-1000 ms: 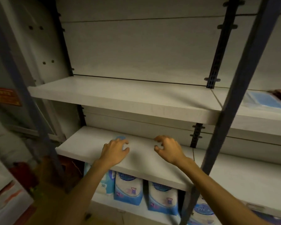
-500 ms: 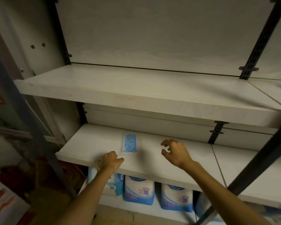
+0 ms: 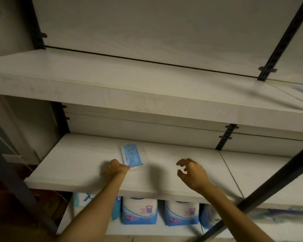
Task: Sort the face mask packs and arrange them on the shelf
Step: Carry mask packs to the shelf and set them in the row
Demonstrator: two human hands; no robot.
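Note:
A single blue face mask pack (image 3: 131, 155) in clear wrap lies flat on the white middle shelf (image 3: 80, 165), its long side pointing away from me. My left hand (image 3: 116, 169) rests on that shelf with fingers curled into a loose fist, thumb side touching the pack's near left corner. My right hand (image 3: 191, 172) hovers over the same shelf to the right of the pack, fingers spread and bent, holding nothing.
A bare white upper shelf (image 3: 147, 95) juts out above. Blue-and-white XL packs (image 3: 139, 213) stand in a row on the bottom shelf. A dark diagonal bar (image 3: 262, 194) crosses at the right. Black wall brackets (image 3: 226, 137) hold the shelves.
My left hand came off the pack, leaving it flat on the shelf, then closed and now touches its near corner. The right hand stayed open and drifted slightly right. The view moved closer.

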